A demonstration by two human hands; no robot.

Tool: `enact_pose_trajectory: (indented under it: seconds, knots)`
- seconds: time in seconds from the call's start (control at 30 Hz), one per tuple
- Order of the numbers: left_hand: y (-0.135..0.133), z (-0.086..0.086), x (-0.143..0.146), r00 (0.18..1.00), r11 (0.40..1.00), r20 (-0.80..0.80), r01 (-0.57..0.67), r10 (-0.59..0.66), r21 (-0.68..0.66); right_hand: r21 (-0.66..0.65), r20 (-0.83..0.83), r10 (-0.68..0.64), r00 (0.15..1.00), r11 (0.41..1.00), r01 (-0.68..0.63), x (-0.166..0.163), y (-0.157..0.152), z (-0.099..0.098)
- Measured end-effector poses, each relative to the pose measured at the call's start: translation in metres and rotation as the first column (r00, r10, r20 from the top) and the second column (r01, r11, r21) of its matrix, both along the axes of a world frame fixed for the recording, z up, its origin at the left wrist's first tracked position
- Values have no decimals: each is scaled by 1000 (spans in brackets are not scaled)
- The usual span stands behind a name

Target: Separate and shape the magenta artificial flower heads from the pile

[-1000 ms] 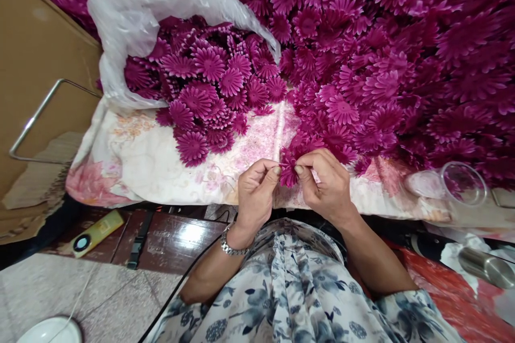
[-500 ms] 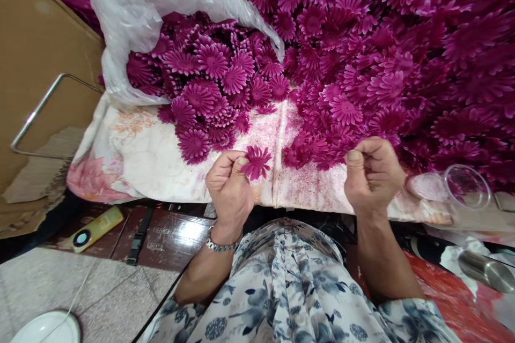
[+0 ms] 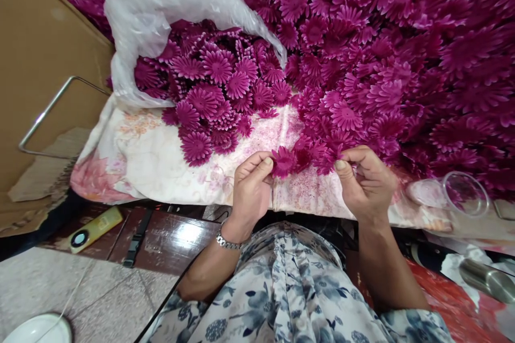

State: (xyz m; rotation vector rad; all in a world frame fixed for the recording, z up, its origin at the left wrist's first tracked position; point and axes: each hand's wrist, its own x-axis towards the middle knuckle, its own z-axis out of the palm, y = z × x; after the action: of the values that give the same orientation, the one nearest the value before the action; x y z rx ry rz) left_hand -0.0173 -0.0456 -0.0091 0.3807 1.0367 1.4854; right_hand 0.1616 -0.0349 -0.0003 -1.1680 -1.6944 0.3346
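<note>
**A:** Where are the hands?

**B:** Low in the middle of the frame, at the near edge of the floral cloth [image 3: 140,163]. The left hand [image 3: 251,190] pinches a single magenta fabric flower [image 3: 284,161] between thumb and fingertips. The flower sits just above the cloth, a little left of center.

**A:** And the other one?

**B:** The right hand [image 3: 368,182] is curled, thumb pressed toward the fingers, at the lower fringe of the big flower heap [image 3: 402,53]. Petals touch its fingertips, but I cannot tell whether it actually grasps one.

**A:** What surrounds them?

**B:** A white plastic bag [image 3: 161,5] in the upper left spills more flowers [image 3: 217,80] onto the cloth. A clear plastic cup [image 3: 458,195] lies on its side at the right edge. A brown cardboard sheet [image 3: 36,53] fills the far left, with a yellow device [image 3: 94,222] below it on the dark wood.
</note>
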Motion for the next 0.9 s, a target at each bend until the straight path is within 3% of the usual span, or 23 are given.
enact_pose_trajectory:
  seconds: [0.17,0.3,0.57,0.73,0.9]
  knots:
    - [1,2,3,988,995,119,101,-102,22,-11,4,61,998,998,-61,-4,-2,2]
    - [2,-1,8,992,994,53,113,-113,11,-42,46,123,991,992,-122,-10,-5,4]
    - [-2,-10,9,996,997,-86,11,-4,78,-46,68,143,987,989,-140,-11,-9,4]
    - [-7,-15,8,984,986,-163,89,-65,143,-51,79,138,987,990,-134,-8,-11,4]
    - [-6,-10,10,991,994,-92,99,-94,51,-53,77,137,988,990,-133,-7,-13,1]
